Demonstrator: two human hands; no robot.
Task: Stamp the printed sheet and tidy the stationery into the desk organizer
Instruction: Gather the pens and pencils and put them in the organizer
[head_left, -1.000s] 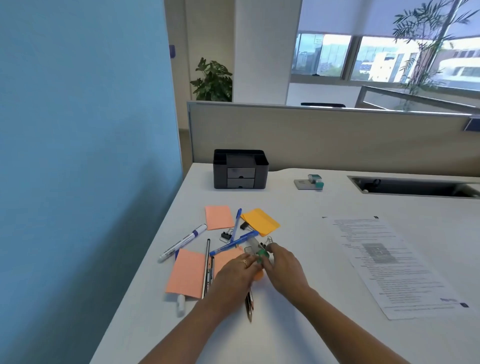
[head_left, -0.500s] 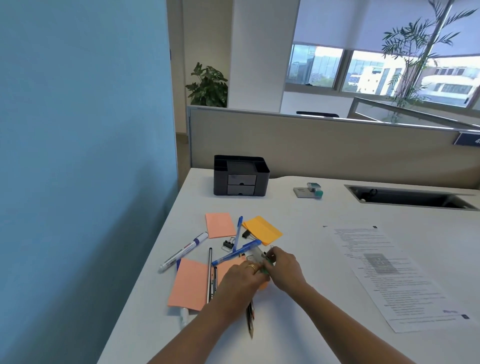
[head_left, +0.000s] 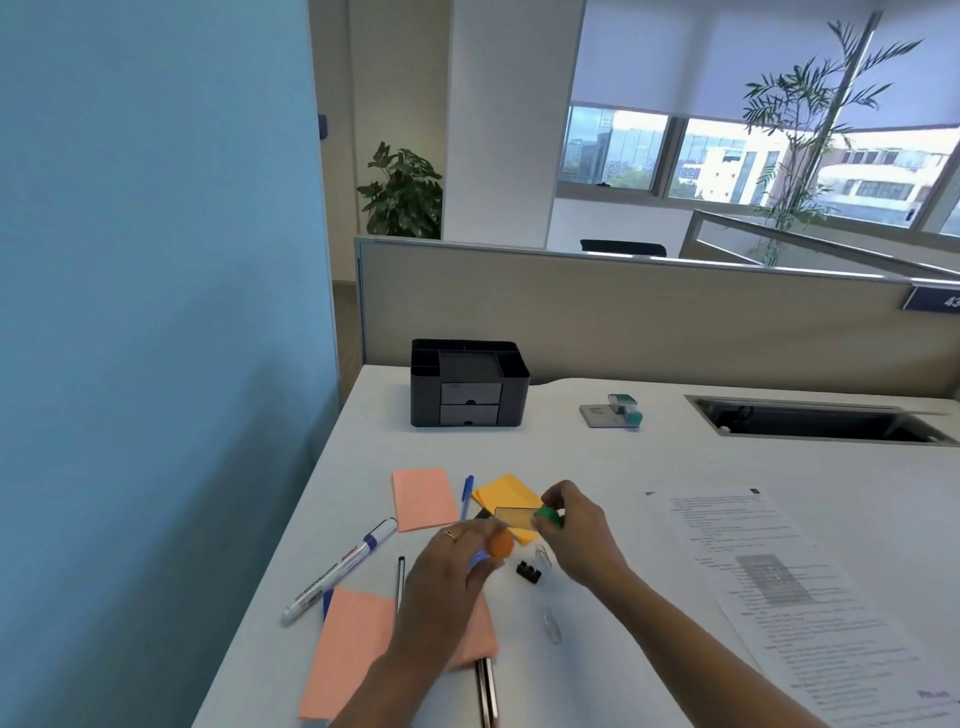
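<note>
Two hands are at work over the scattered stationery, and we take the desk organizer (head_left: 469, 383) as our landmark. Our right hand (head_left: 579, 530), well in front of the organizer, pinches a small green piece (head_left: 549, 517); our left hand (head_left: 452, 566), just left of it, is curled round a small orange piece (head_left: 501, 544). What these pieces are we cannot tell; a small clear flat item (head_left: 514, 518) appears between the hands.

We judge the step in hand to be gathering small items for the organizer. To do it well, we advise a firm pinch on each piece, a lift clear of the black binder clip (head_left: 529, 573) and paper clip (head_left: 551, 623) lying in front of the hands, and a straight carry to an open top compartment, not the drawers, which look closed.

Remaining items: pink note pads (head_left: 425, 499), an orange pad (head_left: 506, 499), a white marker (head_left: 340, 570) and pens, all in front of the organizer. To its right stands the stamp (head_left: 623, 408) on its pad. In front of that and right of our hands lies the printed sheet (head_left: 779, 587), well apart from both hands and, in our judgement, not yet stamped
</note>
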